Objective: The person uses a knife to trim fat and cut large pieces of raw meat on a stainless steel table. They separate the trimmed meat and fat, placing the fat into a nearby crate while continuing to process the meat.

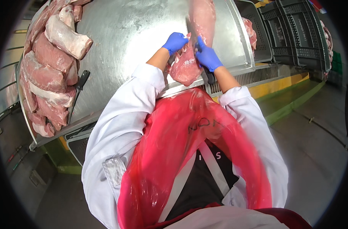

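A long piece of raw pink meat [187, 68] lies on the metal table in front of me, its near end by the table's edge. My left hand [176, 42], in a blue glove, pinches a pale strip on the meat's left side. On the meat's other side, my right hand [208, 55], also gloved in blue, is closed around a knife. The black knife handle [209, 77] sticks out below that hand toward me. I cannot make out the blade, which is hidden by the hand and the meat.
Large raw cuts [48, 72] are heaped along the left side of the metal table [116, 45]. Beside them lies a black-handled tool [81, 84] with a narrow shaft. To the right stand dark plastic crates [292, 34], with more meat [249, 32] in one. A metal grate [273, 72] runs beside the table.
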`<action>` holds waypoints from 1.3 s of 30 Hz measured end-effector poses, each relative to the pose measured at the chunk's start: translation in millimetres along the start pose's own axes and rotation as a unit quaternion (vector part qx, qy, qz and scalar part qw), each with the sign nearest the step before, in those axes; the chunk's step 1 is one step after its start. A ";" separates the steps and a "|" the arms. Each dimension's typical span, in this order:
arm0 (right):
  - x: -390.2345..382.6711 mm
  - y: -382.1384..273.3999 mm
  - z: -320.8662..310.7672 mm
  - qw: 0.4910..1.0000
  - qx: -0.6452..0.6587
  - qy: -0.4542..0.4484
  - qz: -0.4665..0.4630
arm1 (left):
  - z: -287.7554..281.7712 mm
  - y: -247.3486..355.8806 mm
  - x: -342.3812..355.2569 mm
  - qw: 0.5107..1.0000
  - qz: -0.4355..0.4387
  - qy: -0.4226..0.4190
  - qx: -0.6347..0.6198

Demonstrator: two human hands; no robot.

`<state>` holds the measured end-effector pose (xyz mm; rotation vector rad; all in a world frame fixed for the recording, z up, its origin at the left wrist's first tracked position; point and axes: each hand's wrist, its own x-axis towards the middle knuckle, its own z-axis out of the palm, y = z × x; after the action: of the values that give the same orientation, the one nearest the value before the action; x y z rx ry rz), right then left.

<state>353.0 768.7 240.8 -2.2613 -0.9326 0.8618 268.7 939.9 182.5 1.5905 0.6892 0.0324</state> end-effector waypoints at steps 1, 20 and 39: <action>-10.6 7.8 -2.3 0.999 -0.042 -0.020 -0.017 | 1.6 6.2 -3.3 1.000 -0.002 0.001 0.002; -37.9 29.9 -104.2 0.948 0.200 -0.243 0.046 | -111.8 108.6 -240.0 0.884 0.183 0.421 -0.087; 72.5 149.2 -173.0 0.953 0.298 -0.045 -0.012 | 105.3 30.3 -140.7 0.858 -0.064 0.322 0.395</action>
<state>579.5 691.5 226.8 -1.6982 -0.6221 1.0735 209.6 784.0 245.5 2.3477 1.4655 0.2157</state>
